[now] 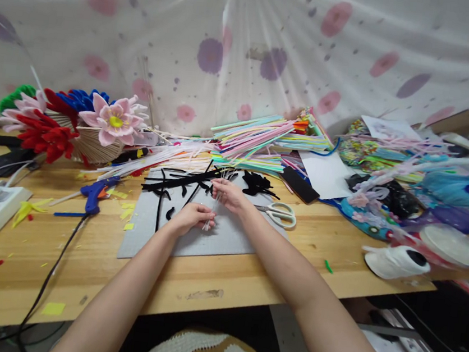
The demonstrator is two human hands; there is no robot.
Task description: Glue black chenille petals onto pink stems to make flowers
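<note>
My left hand (pixel 194 218) is closed in a pinch round the lower part of a small bunch of thin pale wires (pixel 206 226). Just above and to the right, my right hand (pixel 231 196) grips the same bunch higher up; its upper ends stand out past the fingers. Both hands are over a grey mat (pixel 227 243). Black pipe cleaners (pixel 170 181) lie loose across the mat behind the hands. A black fuzzy flower-like piece (pixel 257 183) rests at the mat's back right. Scissors (pixel 283 215) with pale handles lie beside my right forearm.
A blue glue gun (pixel 94 194) with its cord lies left. Fuzzy flowers (pixel 116 120) stand behind it. Bundles of pastel pipe cleaners (pixel 251 138) fill the back. On the right are a white thread spool (pixel 396 263), a black phone-like slab (pixel 300 185) and piled craft pieces (pixel 448 192).
</note>
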